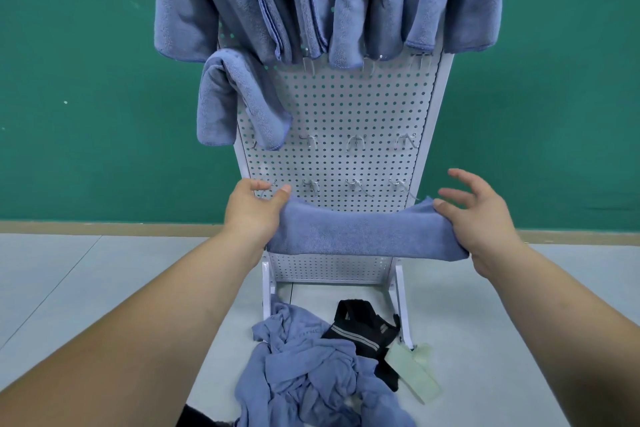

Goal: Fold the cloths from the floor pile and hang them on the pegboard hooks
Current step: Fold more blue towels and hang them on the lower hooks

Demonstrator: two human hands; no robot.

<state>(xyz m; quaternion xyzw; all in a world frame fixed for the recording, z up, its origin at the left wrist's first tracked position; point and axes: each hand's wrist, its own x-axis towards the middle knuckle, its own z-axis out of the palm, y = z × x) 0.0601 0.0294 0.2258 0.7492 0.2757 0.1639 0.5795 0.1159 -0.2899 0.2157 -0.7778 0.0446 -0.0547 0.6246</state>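
White pegboard (346, 107) before a green wall (86, 80), its upper rows carrying blue hung cloths (207, 3); the floor pile (304, 367) of blue and black cloths lies at its foot. A folded cloth (367, 236) is held level before the lower hooks (356, 142), the left grip (254, 211) closed round one end and the right grip (485, 222) pinching the other under its thumb, remaining fingers spread.
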